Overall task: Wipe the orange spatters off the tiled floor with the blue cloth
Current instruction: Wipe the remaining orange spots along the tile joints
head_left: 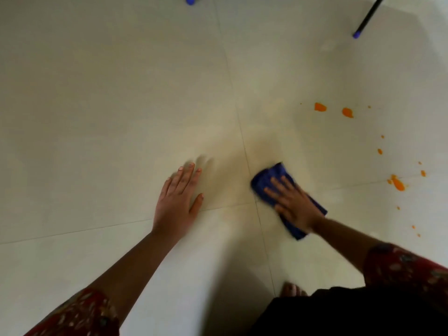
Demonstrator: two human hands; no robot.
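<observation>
A: Right hand lies flat on the blue cloth, fingers straight, pressing it to the tiled floor just right of a grout line.

B: And the left hand?

A: Palm down, fingers straight, holding nothing. Orange spatters sit further right, apart from the cloth.

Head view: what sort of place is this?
Likely an indoor room, perhaps at home: a pale tiled floor with grout lines, a thin black furniture leg with a blue foot cap, and orange spatters on the tiles.
</observation>
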